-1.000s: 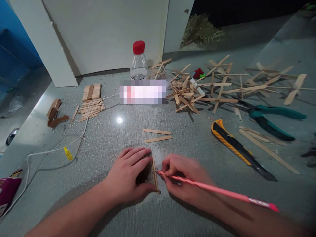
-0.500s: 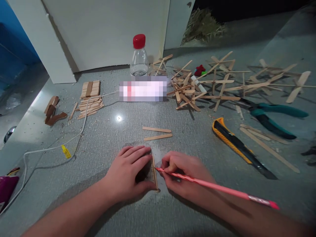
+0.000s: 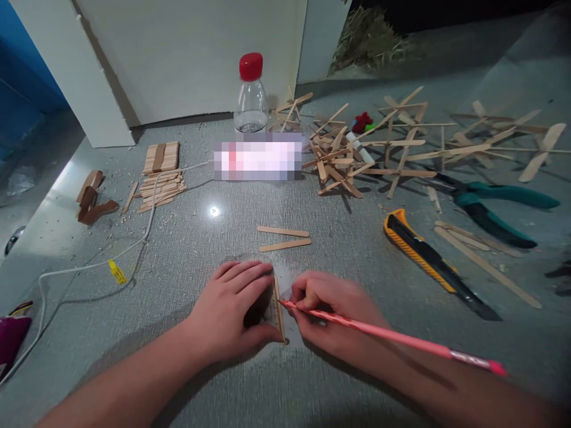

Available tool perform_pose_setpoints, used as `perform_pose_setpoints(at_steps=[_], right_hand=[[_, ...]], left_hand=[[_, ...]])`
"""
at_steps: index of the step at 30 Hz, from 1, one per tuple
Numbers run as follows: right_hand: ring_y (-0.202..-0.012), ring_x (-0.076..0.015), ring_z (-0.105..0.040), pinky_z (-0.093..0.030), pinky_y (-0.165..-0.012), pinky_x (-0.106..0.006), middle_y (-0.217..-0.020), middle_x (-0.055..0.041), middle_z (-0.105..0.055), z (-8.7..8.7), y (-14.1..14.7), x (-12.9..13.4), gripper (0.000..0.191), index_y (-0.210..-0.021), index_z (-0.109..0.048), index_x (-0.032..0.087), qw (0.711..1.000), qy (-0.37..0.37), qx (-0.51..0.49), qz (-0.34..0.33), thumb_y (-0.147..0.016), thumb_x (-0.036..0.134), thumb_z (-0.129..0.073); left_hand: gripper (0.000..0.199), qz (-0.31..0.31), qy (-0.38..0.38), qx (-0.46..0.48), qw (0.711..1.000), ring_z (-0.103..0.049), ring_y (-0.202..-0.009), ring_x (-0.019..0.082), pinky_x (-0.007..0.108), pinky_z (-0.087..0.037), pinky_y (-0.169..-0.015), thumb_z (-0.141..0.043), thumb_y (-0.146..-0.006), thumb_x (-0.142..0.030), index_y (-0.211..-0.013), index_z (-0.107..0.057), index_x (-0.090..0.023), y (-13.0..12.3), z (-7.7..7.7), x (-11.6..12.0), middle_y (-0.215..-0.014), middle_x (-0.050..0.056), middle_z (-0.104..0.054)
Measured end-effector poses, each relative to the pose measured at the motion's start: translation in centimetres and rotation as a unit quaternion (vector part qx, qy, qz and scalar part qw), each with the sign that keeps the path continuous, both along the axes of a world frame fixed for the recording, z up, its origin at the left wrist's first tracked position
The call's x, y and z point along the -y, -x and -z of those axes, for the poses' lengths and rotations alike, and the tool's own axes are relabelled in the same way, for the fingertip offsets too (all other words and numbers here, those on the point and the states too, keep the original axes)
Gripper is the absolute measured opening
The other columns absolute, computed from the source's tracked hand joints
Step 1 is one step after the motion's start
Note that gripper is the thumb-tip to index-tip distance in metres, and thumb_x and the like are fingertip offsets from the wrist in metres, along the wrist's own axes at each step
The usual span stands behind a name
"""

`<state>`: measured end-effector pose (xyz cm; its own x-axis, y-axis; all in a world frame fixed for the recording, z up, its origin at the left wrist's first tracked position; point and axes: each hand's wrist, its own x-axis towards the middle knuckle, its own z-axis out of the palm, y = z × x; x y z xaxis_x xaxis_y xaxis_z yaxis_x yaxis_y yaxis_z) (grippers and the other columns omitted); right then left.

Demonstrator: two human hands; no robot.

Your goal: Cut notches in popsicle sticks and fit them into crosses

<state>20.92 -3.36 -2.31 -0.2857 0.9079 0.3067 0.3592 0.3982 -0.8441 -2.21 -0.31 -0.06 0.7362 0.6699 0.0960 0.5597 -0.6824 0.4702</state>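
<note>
My left hand (image 3: 236,306) holds a wooden craft stick (image 3: 279,309) down on the table, thumb at its near end and fingertips at its far end. Along the stick's left side runs a narrow edge with fine marks, mostly hidden under the palm. In my right hand (image 3: 330,306) is a pink pencil (image 3: 383,331), pinched near its point. The pencil tip meets the stick around its middle. Two loose craft sticks (image 3: 284,244) lie just beyond my hands.
To the right are a yellow and black utility knife (image 3: 422,261), green-handled pliers (image 3: 495,208) and joined stick shapes (image 3: 397,142). A red-capped bottle (image 3: 250,98) stands at the back. Left are stacked craft sticks (image 3: 160,175), brown strips (image 3: 93,199) and a white cable (image 3: 149,229).
The view has shifted slightly. Both hands keep their places, with the pencil tip still at the stick.
</note>
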Motion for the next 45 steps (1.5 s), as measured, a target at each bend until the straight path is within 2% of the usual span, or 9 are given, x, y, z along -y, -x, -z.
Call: perform_pose_setpoints(at_steps=[15,26,39,45], right_hand=[[-0.062,-0.0100,-0.056,-0.041,-0.058,-0.024,-0.076,0.0050,-0.063,0.28,-0.02,0.01,0.031,-0.075,-0.041,0.024,1.000,-0.004,0.009,-0.002,-0.081,0.003,-0.062],[-0.059,-0.0113,-0.057,-0.042,-0.056,-0.026,-0.073,0.0036,-0.064,-0.04,0.01,0.02,0.030,-0.072,-0.041,0.025,1.000,-0.009,0.013,0.006,-0.082,0.006,-0.061],[-0.060,-0.0117,-0.054,-0.041,-0.056,-0.026,-0.075,0.0036,-0.064,0.07,-0.05,0.08,0.031,-0.072,-0.040,0.025,1.000,0.021,0.019,0.003,-0.080,0.004,-0.062],[-0.060,-0.0105,-0.055,-0.040,-0.056,-0.025,-0.075,0.0041,-0.063,0.04,-0.02,0.04,0.030,-0.072,-0.041,0.024,1.000,0.007,0.007,0.000,-0.081,0.004,-0.061]], left_hand=[[0.074,0.002,-0.015,0.000,1.000,-0.063,-0.135,0.034,0.056,-0.050,-0.111,-0.078,-0.084,-0.068,-0.133,-0.064,-0.014,-0.07,0.03,-0.05,-0.146,0.017,-0.066],[0.073,0.001,0.003,-0.006,1.000,-0.062,-0.137,0.035,0.057,-0.049,-0.112,-0.073,-0.087,-0.069,-0.139,-0.064,-0.018,0.10,0.06,-0.07,-0.149,0.017,-0.064],[0.073,-0.002,-0.014,-0.012,1.000,-0.062,-0.137,0.034,0.055,-0.050,-0.112,-0.071,-0.088,-0.071,-0.136,-0.066,-0.016,0.00,0.15,0.09,-0.149,0.016,-0.064],[0.073,-0.001,-0.018,-0.015,1.000,-0.063,-0.136,0.034,0.056,-0.051,-0.111,-0.070,-0.089,-0.071,-0.135,-0.066,-0.015,-0.03,0.04,0.02,-0.148,0.017,-0.064]])
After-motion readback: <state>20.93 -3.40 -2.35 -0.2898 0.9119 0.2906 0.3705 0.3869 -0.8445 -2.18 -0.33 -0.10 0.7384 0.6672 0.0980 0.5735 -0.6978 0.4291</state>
